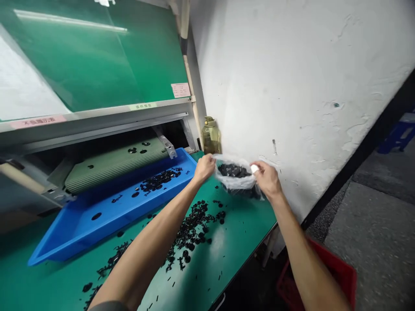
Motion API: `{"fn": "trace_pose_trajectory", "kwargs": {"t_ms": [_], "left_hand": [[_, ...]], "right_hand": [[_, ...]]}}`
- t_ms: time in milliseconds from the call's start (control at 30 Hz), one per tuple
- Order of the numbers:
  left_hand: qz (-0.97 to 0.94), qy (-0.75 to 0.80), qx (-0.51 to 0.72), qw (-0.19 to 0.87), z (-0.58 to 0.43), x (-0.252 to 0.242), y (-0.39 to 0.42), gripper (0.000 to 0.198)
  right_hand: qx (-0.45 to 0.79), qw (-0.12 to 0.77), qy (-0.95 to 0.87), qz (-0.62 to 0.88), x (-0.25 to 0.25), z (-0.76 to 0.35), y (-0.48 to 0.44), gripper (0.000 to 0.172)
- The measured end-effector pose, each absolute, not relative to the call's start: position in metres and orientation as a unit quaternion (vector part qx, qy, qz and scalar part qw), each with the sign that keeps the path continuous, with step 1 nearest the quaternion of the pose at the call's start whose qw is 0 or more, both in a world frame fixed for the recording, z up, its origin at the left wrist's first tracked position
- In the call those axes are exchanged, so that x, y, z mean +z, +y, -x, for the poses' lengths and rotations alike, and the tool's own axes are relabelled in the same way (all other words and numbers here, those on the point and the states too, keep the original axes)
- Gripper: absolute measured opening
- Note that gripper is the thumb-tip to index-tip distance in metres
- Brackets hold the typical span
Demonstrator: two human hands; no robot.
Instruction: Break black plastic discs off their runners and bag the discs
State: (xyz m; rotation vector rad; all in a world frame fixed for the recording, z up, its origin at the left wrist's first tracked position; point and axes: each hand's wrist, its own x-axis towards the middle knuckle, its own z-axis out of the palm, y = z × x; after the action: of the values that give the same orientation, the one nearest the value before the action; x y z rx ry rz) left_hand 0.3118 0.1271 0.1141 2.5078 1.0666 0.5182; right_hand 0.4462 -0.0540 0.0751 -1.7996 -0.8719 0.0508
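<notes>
A clear plastic bag (240, 183) stands on the green table, its mouth spread wide, with black parts (235, 170) inside. My left hand (205, 167) is closed on the left side of the bag's rim. On the opposite side, my right hand (266, 178) pinches the rim, and something white covers one of its fingertips. Many small black pieces (194, 224) lie loose on the table below the bag, partly hidden behind my left forearm.
Left of my arms sits a blue tray (106, 235) holding black parts, under the end of a green conveyor belt (113, 166). A yellowish-green bottle (210, 136) stands by the white wall (292, 77). A red bin (348, 276) is on the floor at right.
</notes>
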Motion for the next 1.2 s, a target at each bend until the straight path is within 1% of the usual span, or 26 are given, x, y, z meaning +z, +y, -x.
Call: {"fn": "trace_pose_trajectory", "kwargs": {"t_ms": [100, 200, 267, 367, 467, 633, 867, 933, 967, 1033, 1067, 1133, 1167, 1200], "left_hand": [[-0.872, 0.371, 0.226, 0.223, -0.316, 0.129, 0.136, 0.034], [-0.86, 0.358, 0.237, 0.277, -0.313, 0.125, 0.138, 0.034], [-0.853, 0.347, 0.224, 0.318, -0.305, 0.111, 0.136, 0.033], [-0.849, 0.323, 0.19, 0.373, -0.287, 0.083, 0.136, 0.033], [-0.853, 0.285, 0.177, 0.4, -0.269, 0.062, 0.142, 0.033], [-0.878, 0.25, 0.196, 0.359, -0.262, 0.039, 0.146, 0.033], [-0.944, 0.112, 0.111, 0.288, -0.242, 0.011, 0.098, 0.029], [-0.954, 0.083, 0.087, 0.275, -0.224, 0.014, 0.083, 0.023], [-0.957, 0.074, 0.081, 0.27, -0.214, 0.018, 0.076, 0.02], [-0.958, 0.079, 0.087, 0.26, -0.192, 0.027, 0.064, 0.021], [-0.958, 0.091, 0.098, 0.253, -0.178, 0.032, 0.06, 0.021], [-0.952, 0.141, 0.135, 0.237, -0.142, 0.04, 0.052, 0.022], [-0.944, 0.18, 0.159, 0.226, -0.118, 0.043, 0.048, 0.024], [-0.932, 0.23, 0.185, 0.212, -0.09, 0.044, 0.044, 0.028]], "right_hand": [[0.018, 0.584, -0.37, 0.722, 0.1, -0.463, -0.047, 0.028], [0.045, 0.62, -0.355, 0.698, 0.101, -0.466, -0.037, 0.023], [0.084, 0.637, -0.331, 0.691, 0.086, -0.463, -0.031, 0.021], [0.168, 0.656, -0.287, 0.677, 0.054, -0.458, -0.025, 0.028], [0.226, 0.69, -0.232, 0.648, 0.03, -0.46, -0.021, 0.034], [0.249, 0.754, -0.157, 0.588, 0.018, -0.47, -0.016, 0.034], [0.281, 0.79, -0.118, 0.532, 0.007, -0.444, -0.02, 0.034], [0.312, 0.791, -0.116, 0.513, 0.006, -0.426, -0.019, 0.03], [0.33, 0.79, -0.116, 0.504, 0.007, -0.416, -0.019, 0.025], [0.368, 0.784, -0.119, 0.486, 0.011, -0.397, -0.019, 0.01], [0.387, 0.778, -0.122, 0.479, 0.013, -0.389, -0.02, 0.007], [0.424, 0.758, -0.134, 0.478, 0.016, -0.377, -0.029, 0.011], [0.433, 0.747, -0.141, 0.484, 0.017, -0.375, -0.036, 0.014], [0.429, 0.732, -0.159, 0.505, 0.016, -0.374, -0.045, 0.022]]}}
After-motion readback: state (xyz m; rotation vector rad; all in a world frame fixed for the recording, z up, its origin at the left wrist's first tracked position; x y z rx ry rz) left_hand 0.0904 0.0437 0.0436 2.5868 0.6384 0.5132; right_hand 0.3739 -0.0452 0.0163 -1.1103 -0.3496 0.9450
